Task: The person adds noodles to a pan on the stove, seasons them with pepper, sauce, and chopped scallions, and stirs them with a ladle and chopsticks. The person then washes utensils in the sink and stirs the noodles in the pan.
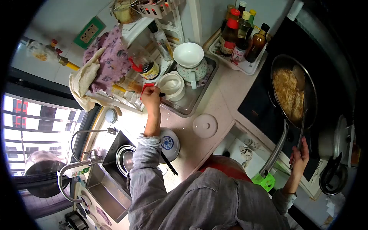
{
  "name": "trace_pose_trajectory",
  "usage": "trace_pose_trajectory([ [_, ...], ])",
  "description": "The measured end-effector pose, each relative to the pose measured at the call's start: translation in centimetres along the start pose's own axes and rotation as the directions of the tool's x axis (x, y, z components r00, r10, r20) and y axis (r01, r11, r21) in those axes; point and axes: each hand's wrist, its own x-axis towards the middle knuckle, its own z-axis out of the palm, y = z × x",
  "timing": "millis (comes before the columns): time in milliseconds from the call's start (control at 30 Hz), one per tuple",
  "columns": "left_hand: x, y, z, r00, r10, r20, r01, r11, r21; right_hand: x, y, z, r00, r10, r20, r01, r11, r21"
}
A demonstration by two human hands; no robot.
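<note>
My left hand [151, 100] is closed beside a red-edged item [147, 89] and a short black piece [162, 94], next to a lidless white jar [171, 86] on a metal tray [186, 111]. What its fingers hold is not clear. My right hand [300, 154] is wrapped round the handle of a long metal cooking spoon [299, 78]. The spoon's head rests among the pale noodle-like strands [288, 90] in a frying pan [312, 111] on the black stove. A round white lid [205, 125] lies on the counter.
Sauce bottles [251, 44] crowd a white tray at the back. A mug with a white bowl [188, 54] on top stands behind the jar. Black chopsticks [168, 163] lie near a blue-patterned bowl [168, 143]. The sink [109, 191] is at left; the pan's handle [276, 149] juts toward me.
</note>
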Motion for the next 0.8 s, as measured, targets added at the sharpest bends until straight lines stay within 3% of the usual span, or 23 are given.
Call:
trace_pose_trajectory([
  [100,-1.7,1.5,-1.5,0.997,-0.071,-0.021,0.069,0.994,-0.083,0.1,0.1,-0.1,0.998,0.01,-0.061,-0.009,1.0,0.026],
  [200,-3.6,3.2,-2.6,0.998,-0.035,0.047,0.039,0.996,-0.079,0.4,1.2,-1.6,1.0,0.001,0.024,-0.002,1.0,0.015],
  [233,-4.0,3.6,-2.8,0.998,-0.028,0.064,0.033,0.997,-0.074,0.6,1.6,-1.7,0.999,-0.011,-0.049,0.012,1.0,0.009],
  [267,-4.9,4.6,-2.3,0.998,0.004,0.067,-0.001,0.999,-0.041,0.4,0.8,-2.3,1.0,-0.003,0.025,0.004,1.0,-0.03],
  [300,-5.5,5.5,-1.5,0.99,0.012,0.14,0.006,0.991,-0.131,0.4,0.6,-2.8,0.999,0.026,0.029,-0.025,0.999,-0.034],
  [333,-6.9,7.0,-0.3,0.978,0.029,0.208,0.015,0.978,-0.21,0.3,0.7,-3.2,0.999,0.046,0.024,-0.048,0.997,0.061],
  [367,-8.5,8.6,1.6,0.98,0.035,0.198,0.024,0.958,-0.286,0.1,0.1,-3.9,0.998,0.055,0.017,-0.055,0.998,0.007],
  [433,-11.1,11.3,4.5,0.93,0.065,0.362,0.048,0.954,-0.295,-0.5,0.2,-5.0,1.0,0.013,0.002,-0.013,0.997,0.075],
  [600,-16.8,14.7,14.1,0.847,0.065,0.528,0.097,0.957,-0.273,-3.1,-0.5,-9.2,0.995,0.05,0.083,-0.065,0.98,0.186],
  [800,-22.3,16.2,24.6,0.71,0.21,0.672,-0.063,0.969,-0.237,-5.8,-0.4,-12.8,0.967,0.188,0.174,-0.234,0.925,0.3],
])
